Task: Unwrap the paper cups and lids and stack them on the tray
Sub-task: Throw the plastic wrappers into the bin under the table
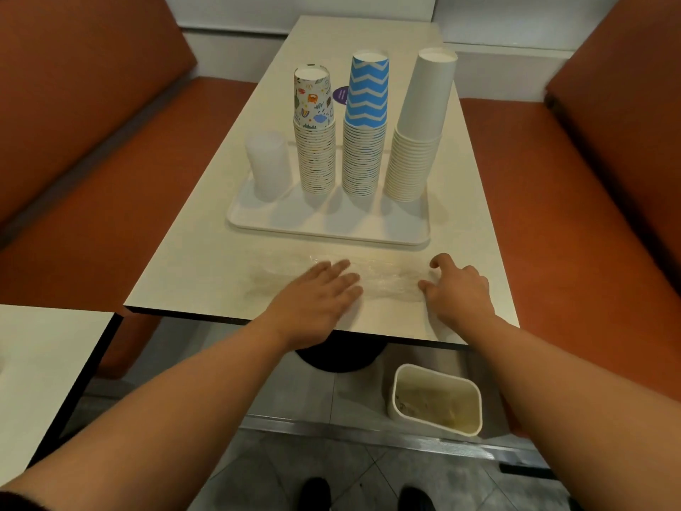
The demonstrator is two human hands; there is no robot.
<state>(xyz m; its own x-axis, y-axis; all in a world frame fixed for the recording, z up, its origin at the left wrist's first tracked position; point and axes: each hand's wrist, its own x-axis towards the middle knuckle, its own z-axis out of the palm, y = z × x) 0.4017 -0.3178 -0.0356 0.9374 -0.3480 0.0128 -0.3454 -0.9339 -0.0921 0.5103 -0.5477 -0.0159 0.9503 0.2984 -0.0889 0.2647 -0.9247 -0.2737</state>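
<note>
Cup stacks [363,127] on tray [328,226], wrap [387,280] between hands, bin [436,400] below

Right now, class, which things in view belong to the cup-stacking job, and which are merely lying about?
Job:
tray
lid stack
patterned cups
blue zigzag cups
white cups
clear wrap
left hand
right hand

Lying about:
bin
purple sticker
</note>
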